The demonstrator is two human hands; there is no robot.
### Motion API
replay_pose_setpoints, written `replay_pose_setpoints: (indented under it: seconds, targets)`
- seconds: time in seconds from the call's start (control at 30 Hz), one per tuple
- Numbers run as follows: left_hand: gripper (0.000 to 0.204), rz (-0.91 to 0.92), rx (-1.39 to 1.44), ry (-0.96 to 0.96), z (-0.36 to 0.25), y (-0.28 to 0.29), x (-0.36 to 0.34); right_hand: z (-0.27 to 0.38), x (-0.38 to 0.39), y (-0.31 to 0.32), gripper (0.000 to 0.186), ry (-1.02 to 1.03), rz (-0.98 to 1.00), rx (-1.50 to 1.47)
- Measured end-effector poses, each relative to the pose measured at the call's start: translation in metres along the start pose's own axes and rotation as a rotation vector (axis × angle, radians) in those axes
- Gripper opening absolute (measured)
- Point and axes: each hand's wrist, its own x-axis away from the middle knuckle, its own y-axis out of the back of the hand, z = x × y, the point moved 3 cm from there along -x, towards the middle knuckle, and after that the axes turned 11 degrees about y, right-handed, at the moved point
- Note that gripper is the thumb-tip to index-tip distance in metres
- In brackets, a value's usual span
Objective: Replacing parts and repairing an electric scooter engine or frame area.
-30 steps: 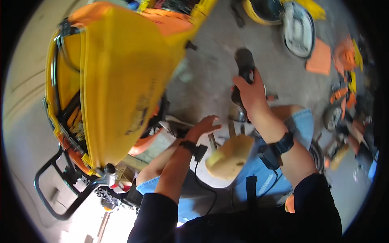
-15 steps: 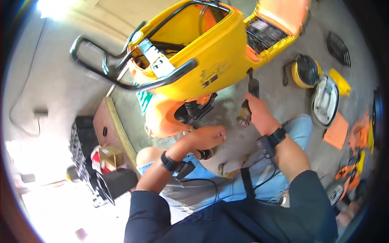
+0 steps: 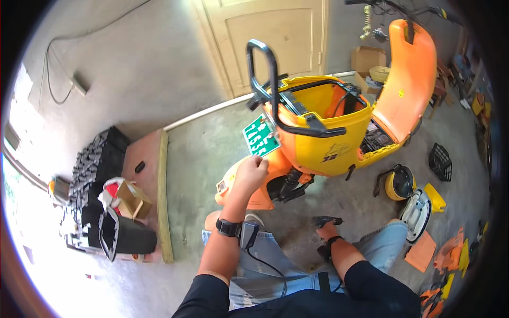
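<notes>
My right hand (image 3: 327,231) is wrapped round a dark cordless drill (image 3: 330,219) held low over the floor, its nose pointing right. My left hand (image 3: 251,174) is raised with curled fingers in front of the orange rear fender (image 3: 233,172) of a scooter, just below its green plate (image 3: 261,137). Whether these fingers touch the fender or pinch something small cannot be seen. The scooter's yellow body (image 3: 318,143) has an open compartment on top, a black grab rail (image 3: 273,79) at the rear and an orange seat (image 3: 411,79) tipped up.
A yellow helmet-like shell (image 3: 401,183), a black plastic basket (image 3: 440,161), a white-rimmed part (image 3: 416,214) and orange panels (image 3: 421,250) lie on the floor at right. On the left, a cardboard box (image 3: 132,201) and a black bin (image 3: 127,233) rest by a raised ledge (image 3: 164,212).
The view has tilted up and back, showing the door and wall. The drill has come away from the scooter's side, lower and nearer me. My left hand has risen toward the fender.
</notes>
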Motion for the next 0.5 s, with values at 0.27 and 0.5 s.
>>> replay_pose_setpoints:
  seconds: [0.27,0.5]
  targets:
    - [0.034,-0.173,0.157,-0.087,0.011,0.015,0.015,-0.042,0.033,-0.055,0.104,-0.104,-0.231,-0.019]
    - [0.029,-0.160,-0.034,0.068,0.011,0.027,0.034,-0.091,0.035,-0.060,0.104,-0.293,-0.309,0.082]
